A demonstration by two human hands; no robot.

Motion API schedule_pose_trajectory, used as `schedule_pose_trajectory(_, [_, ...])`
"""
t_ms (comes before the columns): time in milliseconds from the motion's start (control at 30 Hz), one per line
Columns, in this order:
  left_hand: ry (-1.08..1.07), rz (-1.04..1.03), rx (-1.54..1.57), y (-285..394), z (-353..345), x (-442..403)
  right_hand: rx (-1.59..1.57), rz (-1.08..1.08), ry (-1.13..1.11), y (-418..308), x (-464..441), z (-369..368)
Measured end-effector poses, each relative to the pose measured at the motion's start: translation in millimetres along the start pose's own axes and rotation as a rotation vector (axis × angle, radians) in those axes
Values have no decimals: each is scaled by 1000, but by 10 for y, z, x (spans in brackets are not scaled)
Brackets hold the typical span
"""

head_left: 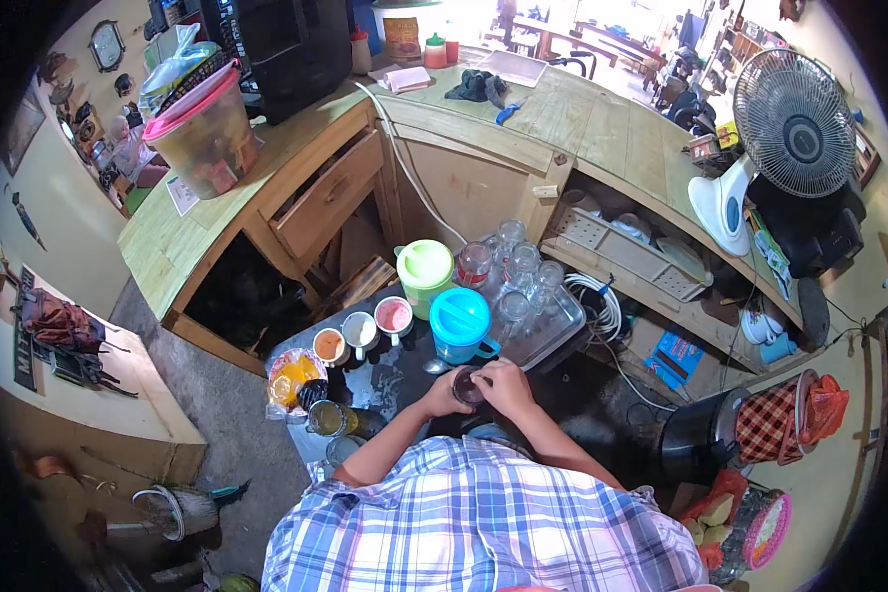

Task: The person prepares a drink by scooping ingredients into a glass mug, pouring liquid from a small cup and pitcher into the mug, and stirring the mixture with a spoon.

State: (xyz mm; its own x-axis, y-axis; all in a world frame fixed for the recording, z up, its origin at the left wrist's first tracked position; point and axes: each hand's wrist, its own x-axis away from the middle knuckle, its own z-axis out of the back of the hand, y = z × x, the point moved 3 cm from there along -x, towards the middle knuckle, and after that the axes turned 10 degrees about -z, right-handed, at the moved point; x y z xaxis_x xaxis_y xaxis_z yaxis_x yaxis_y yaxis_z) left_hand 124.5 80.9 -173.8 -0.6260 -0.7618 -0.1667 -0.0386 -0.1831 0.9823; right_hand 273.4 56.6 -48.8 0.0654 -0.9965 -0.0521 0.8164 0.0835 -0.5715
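My left hand (pixel 446 396) is wrapped round a small dark glass (pixel 469 387) close to my body. Over the same glass, my right hand (pixel 504 387) has its fingers drawn together at the rim; what they pinch, if anything, is hidden. Just beyond stands a blue lidded pitcher (pixel 460 321), with a green lidded pitcher (pixel 424 271) behind it. A metal spoon (pixel 435 366) lies left of my hands. Three cups stand further left: one with pink contents (pixel 394 316), one with white (pixel 360 331) and one with orange (pixel 330 345).
Several upturned glasses (pixel 513 306) stand on a metal tray (pixel 560 326). At left are a plastic bag with orange contents (pixel 296 378) and a glass jug of yellowish liquid (pixel 332 418). A wooden counter (pixel 582 118) curves round, with a fan (pixel 797 123) at right.
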Motion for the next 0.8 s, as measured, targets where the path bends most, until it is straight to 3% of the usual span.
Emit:
schedule_pose_trajectory(67, [-1, -6, -3, 19, 2, -6, -3, -8, 40, -5, -3, 17])
schedule_pose_trajectory(167, [0, -6, 8, 53, 2, 4, 37, -14, -74, 46, -16, -64])
schedule_pose_trajectory(267, [0, 9, 40, 141, -1, -2, -81, 26, 75, 19, -26, -2])
schedule_pose_trajectory(367, [-3, 21, 55, 77, -3, 13, 56, -38, -105, 47, -40, -53])
schedule_pose_trajectory(467, [-3, 23, 45, 111, -1, 4, -81, 28, 40, -10, -55, 28])
schedule_pose_trajectory(567, [-1, 21, 26, 88, -6, 14, 91, -66, -130, 40, -60, -53])
schedule_pose_trajectory(667, [-3, 14, 29, 86, -9, 8, -15, 83, 19, -4, -107, 10])
schedule_pose_trajectory(733, [-8, 14, 43, 74, -11, 13, 68, -25, -258, 45, -135, -49])
schedule_pose_trajectory(800, [-43, 55, 64, 80, -9, 12, 22, 65, -193, 41, -184, -33])
